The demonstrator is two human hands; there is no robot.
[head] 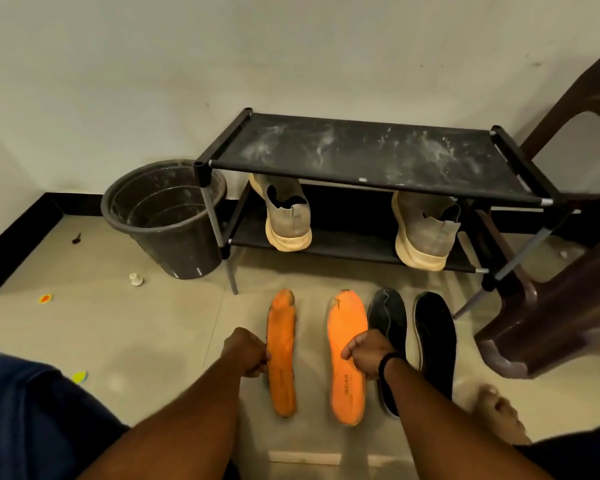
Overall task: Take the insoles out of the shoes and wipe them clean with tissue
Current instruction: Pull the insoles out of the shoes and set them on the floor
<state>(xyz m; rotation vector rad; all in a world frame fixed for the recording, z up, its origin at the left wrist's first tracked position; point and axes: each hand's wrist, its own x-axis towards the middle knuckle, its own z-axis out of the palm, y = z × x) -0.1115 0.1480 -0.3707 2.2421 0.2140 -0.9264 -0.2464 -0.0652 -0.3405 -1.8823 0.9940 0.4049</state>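
Two orange insoles lie side by side on the tiled floor in front of me. My left hand point(246, 351) grips the left orange insole point(282, 362) at its left edge, fingers curled around it. My right hand point(368, 351) holds the right orange insole point(347, 362) at its right edge, thumb on top. Two dark insoles point(388, 320) point(435, 341) lie to the right of the orange pair. Two beige shoes point(288, 216) point(425, 233) stand heel-out on the lower shelf of a black shoe rack point(361, 154). No tissue is in view.
A grey plastic bucket point(167, 216) stands left of the rack. A brown plastic chair point(551, 323) stands at the right. A small white cap point(136, 279) and coloured floor stickers point(45, 298) lie at the left. My bare foot point(499, 410) rests at the lower right.
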